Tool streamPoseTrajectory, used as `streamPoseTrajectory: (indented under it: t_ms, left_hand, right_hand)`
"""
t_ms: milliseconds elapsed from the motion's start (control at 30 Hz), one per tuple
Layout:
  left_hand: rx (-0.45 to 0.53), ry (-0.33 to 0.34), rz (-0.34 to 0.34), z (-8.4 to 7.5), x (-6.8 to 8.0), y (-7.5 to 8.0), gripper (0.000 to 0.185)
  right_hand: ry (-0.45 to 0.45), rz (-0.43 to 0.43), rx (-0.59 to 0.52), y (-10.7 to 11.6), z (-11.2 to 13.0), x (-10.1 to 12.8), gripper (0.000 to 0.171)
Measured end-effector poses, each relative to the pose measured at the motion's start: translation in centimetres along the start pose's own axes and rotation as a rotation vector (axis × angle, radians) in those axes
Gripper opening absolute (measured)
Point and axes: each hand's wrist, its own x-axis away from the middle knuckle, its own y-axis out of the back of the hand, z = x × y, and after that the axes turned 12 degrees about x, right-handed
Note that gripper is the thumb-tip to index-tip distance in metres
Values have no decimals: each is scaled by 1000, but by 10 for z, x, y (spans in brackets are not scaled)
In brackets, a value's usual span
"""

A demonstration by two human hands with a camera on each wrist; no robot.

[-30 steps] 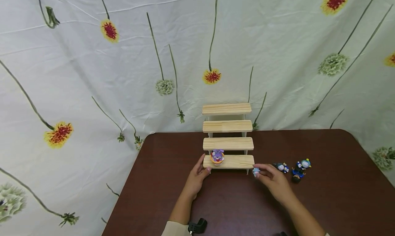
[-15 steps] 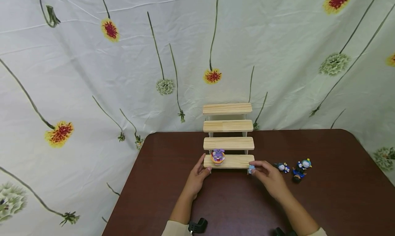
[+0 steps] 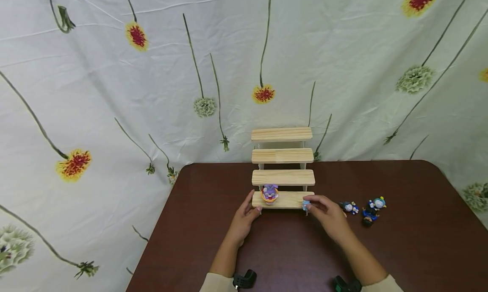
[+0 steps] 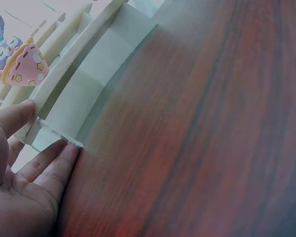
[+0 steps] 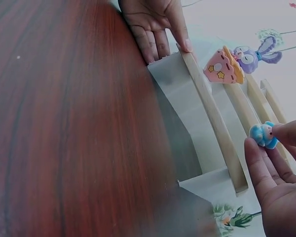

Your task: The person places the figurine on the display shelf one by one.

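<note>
A stepped wooden display rack (image 3: 283, 177) stands at the table's back edge. My left hand (image 3: 244, 221) holds the left end of its lowest board, thumb at the board and fingers by the leg (image 4: 64, 136). On that board sits a purple long-eared figurine (image 3: 270, 193) in a pink, star-dotted cup shape, near the left end. My right hand (image 3: 331, 219) pinches a small light-blue figurine (image 5: 263, 135) between thumb and fingers. It is at the lowest board's right end; in the right wrist view it appears above the board. Whether it touches the wood I cannot tell.
To the right of my right hand lies a dark-blue and white figurine (image 3: 348, 207). Further right are a figurine with a light-blue head (image 3: 377, 203) and a dark-haired one in blue (image 3: 368, 218), close together. A flower-printed cloth (image 3: 167, 80) hangs behind the brown table (image 3: 419, 241).
My right hand has moved left with the light-blue figurine, from beside the rack to the lowest board's right end. My left hand stays at the rack's left end.
</note>
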Motion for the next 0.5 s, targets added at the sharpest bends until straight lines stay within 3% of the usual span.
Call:
streamPoseTrajectory:
  t_ms: [200,500]
  left_hand:
    - [-4,-9,7,0,0,0,69]
    - [2,-19,1,-1,0,-1,68]
  right_hand:
    - [29,0,-11,-3,3,-3,26]
    - [-6,8,-34,-8,8,-9,27]
